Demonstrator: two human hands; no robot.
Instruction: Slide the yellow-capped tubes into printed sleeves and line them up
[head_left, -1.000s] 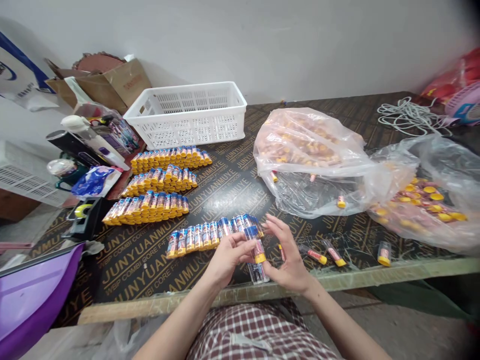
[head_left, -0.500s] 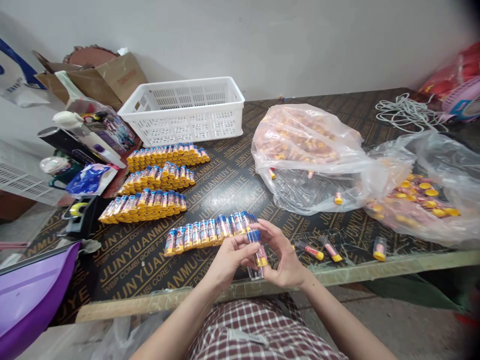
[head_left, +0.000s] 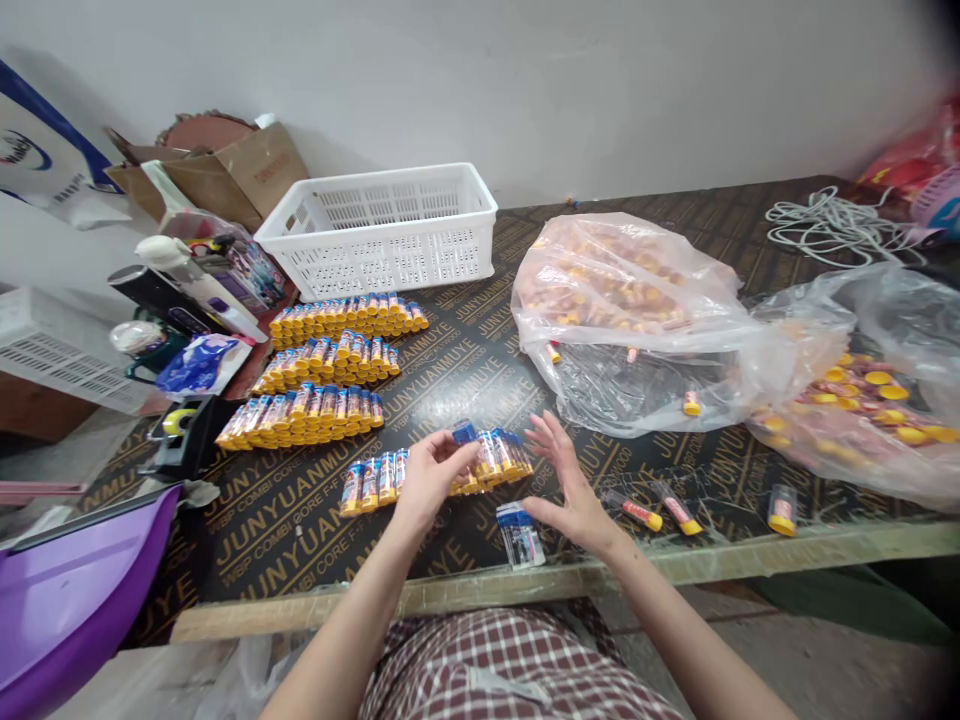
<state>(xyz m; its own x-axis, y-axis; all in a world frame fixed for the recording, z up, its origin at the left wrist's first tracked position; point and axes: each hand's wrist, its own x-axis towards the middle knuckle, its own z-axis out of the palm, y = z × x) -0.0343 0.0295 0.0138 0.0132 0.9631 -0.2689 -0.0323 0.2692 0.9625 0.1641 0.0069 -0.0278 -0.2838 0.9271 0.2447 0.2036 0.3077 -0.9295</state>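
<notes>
My left hand (head_left: pixel 435 476) pinches a small blue-topped tube (head_left: pixel 465 433) at the front row of tubes (head_left: pixel 386 476). That row has blue tops and yellow bottoms, and my hand hides its middle. To the right, my right hand (head_left: pixel 568 492) is open with fingers spread, holding nothing. Beside its thumb lies a small pile of flat blue-topped labels (head_left: pixel 519 535) near the table edge. Clear tubes with yellow ends, one (head_left: pixel 679 508) beside another (head_left: pixel 637 511), lie right of my right hand. One more clear tube (head_left: pixel 782 510) is farther right.
Behind stand stacked rows of tubes (head_left: pixel 304 415) and a white plastic basket (head_left: pixel 382 245). Large clear bags of yellow-ended tubes, one (head_left: pixel 622 290) at centre and another (head_left: pixel 885 400), occupy the right. A tape dispenser (head_left: pixel 184 435) and purple dustpan (head_left: pixel 82 610) are left.
My hands have moved apart. The left hand carried the tube left and back to the front row, while the right hand let go and opened. The label pile is now uncovered.
</notes>
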